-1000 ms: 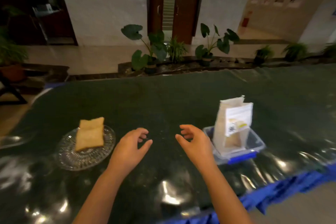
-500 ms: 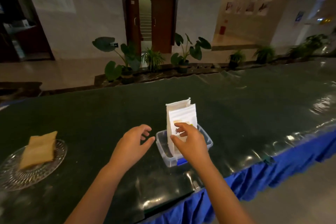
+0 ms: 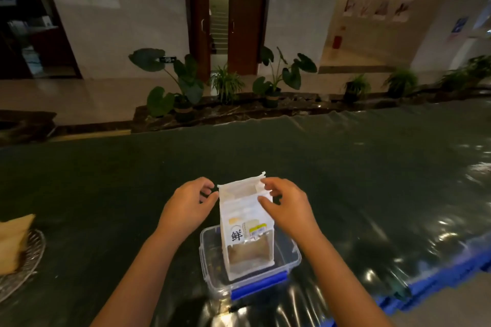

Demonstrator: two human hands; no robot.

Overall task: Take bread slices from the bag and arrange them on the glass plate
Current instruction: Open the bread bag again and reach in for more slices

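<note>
Both hands are up at the top of the white bread bag — it stands upright inside a clear plastic container with a blue latch on its near edge. My left hand sits just left of the bag's open mouth, thumb and fingers curled toward the upper left corner; whether it has actually pinched the plastic, I cannot tell. My right hand is on the bag's upper right side, thumb pressed against the front panel and fingers over the top edge — grasping the bag there. Through the bag's clear lower window I see brown bread. Far left of the bag, the glass plate lies on the dark green table, with bread slices stacked on it, cut off by the frame edge.
</note>
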